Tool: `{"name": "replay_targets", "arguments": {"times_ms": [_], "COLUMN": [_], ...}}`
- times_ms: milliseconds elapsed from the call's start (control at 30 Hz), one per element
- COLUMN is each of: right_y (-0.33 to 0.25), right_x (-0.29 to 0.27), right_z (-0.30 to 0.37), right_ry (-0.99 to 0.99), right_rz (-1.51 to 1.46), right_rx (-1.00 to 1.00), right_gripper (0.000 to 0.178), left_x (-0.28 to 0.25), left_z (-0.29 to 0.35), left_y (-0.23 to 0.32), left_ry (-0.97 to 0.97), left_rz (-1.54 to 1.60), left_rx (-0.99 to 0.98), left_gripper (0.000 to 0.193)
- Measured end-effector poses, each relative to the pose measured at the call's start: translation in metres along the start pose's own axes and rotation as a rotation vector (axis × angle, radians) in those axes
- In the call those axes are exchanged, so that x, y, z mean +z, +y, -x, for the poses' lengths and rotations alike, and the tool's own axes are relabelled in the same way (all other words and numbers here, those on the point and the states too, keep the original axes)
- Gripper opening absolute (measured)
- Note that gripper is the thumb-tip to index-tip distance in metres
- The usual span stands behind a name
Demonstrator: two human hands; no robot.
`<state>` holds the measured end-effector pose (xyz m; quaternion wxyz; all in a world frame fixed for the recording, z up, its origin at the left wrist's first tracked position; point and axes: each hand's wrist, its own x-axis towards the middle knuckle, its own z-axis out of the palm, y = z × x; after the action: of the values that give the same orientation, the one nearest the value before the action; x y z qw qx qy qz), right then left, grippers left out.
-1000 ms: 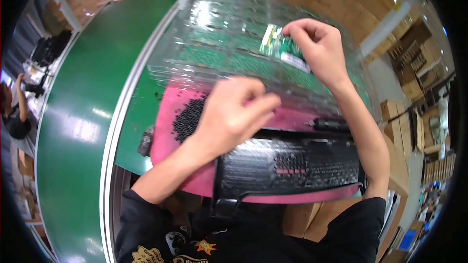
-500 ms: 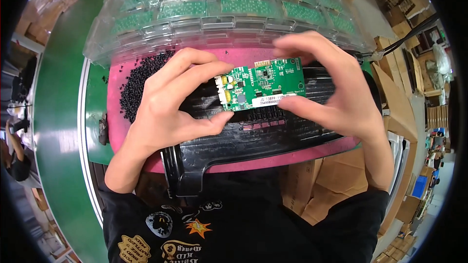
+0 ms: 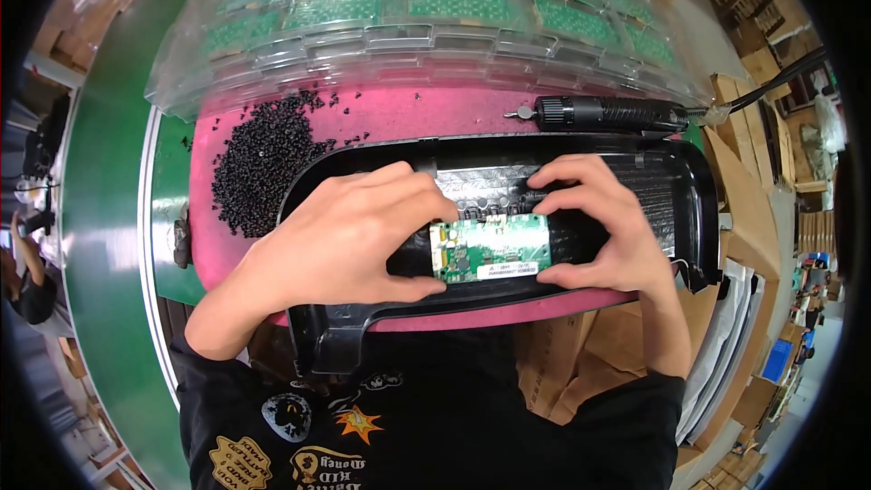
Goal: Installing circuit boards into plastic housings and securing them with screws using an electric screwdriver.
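A green circuit board (image 3: 481, 245) with white connectors on its left end and a white label lies low over a long black plastic housing (image 3: 399, 159). My left hand (image 3: 354, 236) grips the board's left end, thumb at the near corner and fingers at the far one. Around the right end, my right hand (image 3: 599, 227) holds the far and near corners between fingers and thumb. Whether the board rests on the housing's floor cannot be made out. The housing sits on a pink mat (image 3: 363, 109).
Small black screws (image 3: 263, 163) are heaped on the mat's left. A black electric screwdriver (image 3: 608, 114) lies beyond the housing at the right, its cable running off right. Clear plastic trays (image 3: 408, 41) of green boards stand behind. Cardboard (image 3: 581, 354) lies at the near right.
Both hands have brought the board nearer to me and down toward the housing. The right fingers have closed in on its right end. The screwdriver and far rim are now uncovered.
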<state>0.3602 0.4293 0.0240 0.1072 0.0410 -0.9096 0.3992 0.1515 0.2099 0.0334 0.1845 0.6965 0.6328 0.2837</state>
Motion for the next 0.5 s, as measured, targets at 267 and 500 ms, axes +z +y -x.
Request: {"name": "replay_targets", "arguments": {"times_ms": [267, 500], "right_y": [0.0032, 0.0049], "right_x": [0.0107, 0.0129], "right_z": [0.0007, 0.0012], "right_ry": [0.031, 0.028], "right_rz": [0.067, 0.117], "right_rx": [0.062, 0.06], "right_gripper": [0.055, 0.057], "left_x": [0.002, 0.004], "left_z": [-0.0031, -0.0035], "left_y": [-0.0012, -0.0034], "left_ry": [-0.025, -0.005], "left_rz": [-0.091, -0.07], "left_rx": [-0.048, -0.1], "left_gripper": [0.052, 0.051]}}
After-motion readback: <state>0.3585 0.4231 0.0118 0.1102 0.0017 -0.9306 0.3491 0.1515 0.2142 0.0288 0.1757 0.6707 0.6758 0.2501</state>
